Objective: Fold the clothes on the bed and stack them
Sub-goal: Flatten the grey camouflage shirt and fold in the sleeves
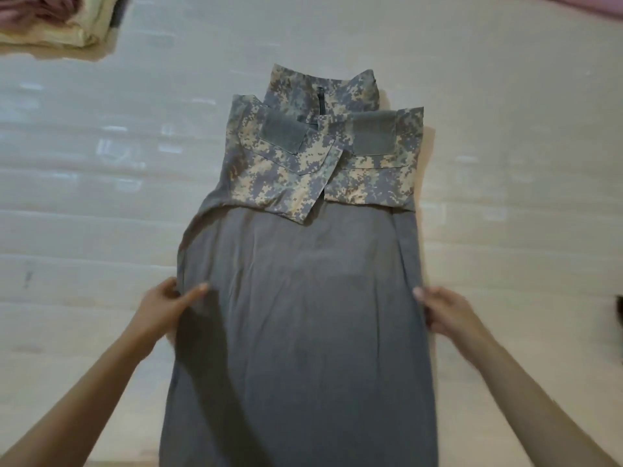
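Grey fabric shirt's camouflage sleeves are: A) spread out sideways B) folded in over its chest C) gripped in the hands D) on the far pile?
B: both camouflage sleeves lie folded inward across the grey shirt, overlapping mid-chest; left hand and right hand grip its sides.

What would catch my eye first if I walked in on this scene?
A grey shirt with camouflage sleeves lies flat in the middle of the bed, sleeves folded across its chest. The left hand and right hand hold its side edges. At the far left sit folded pale clothes.
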